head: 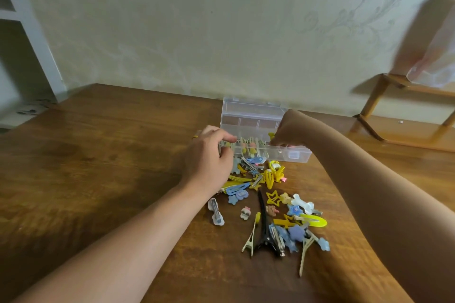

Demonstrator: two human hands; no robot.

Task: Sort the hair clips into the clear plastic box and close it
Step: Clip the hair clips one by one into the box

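Nearest the camera, well short of the box, lies a loose heap of clips on the table: a long black clip, pale metal beak clips, blue stars, a yellow snap clip and a white bone clip. A second heap sits closer to the box, just in front of its near wall: yellow and blue snap clips, stars and a few small charms. A clear clip lies by itself to the left of the near heap.

The left hand is at the box's left front corner, fingers curled down over the wall; whether it grips the box or pinches a clip there I cannot tell. The right hand hangs over the box's front row with fingertips drawn together, seemingly pinching something small, but blur hides what.

The box stands open near the table's far edge, lid tilted up behind it. Some clips already stand in its front compartments; the back row looks bare.

By my judgement these clips are light, stiff and slick, with small glued-on charms that could snap off. Pinch each by its flat metal or plastic body, not the ornament. The long black one wants taking at mid-length. The box is light too and may slide, so steady a corner while loading, then press the lid down at its front latch.
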